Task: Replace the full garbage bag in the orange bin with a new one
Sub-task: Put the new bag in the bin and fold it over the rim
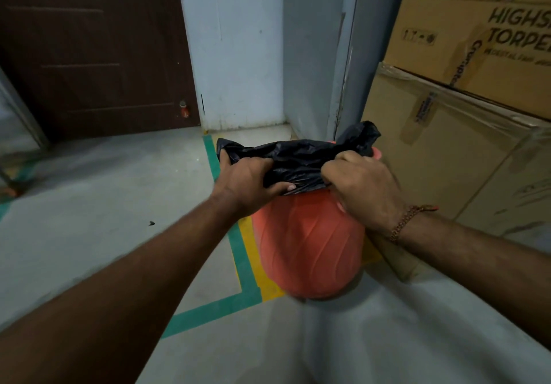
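Both hands grasp a black garbage bag bunched at the mouth of the orange bin. The left hand has its fingers curled over the bag's upper edge and its thumb pressed under the crumpled plastic; the right hand clenches a gathered fold just beside it, with a beaded bracelet at the wrist. Between the two grips the plastic is pulled into a wrinkled band, and beyond the right-hand grip a loose flap sticks up. Directly below the grips, the bin stands on the grey floor over green and yellow tape lines. Outward from the right hand stand stacked cardboard boxes; beyond the left hand is a dark brown door.
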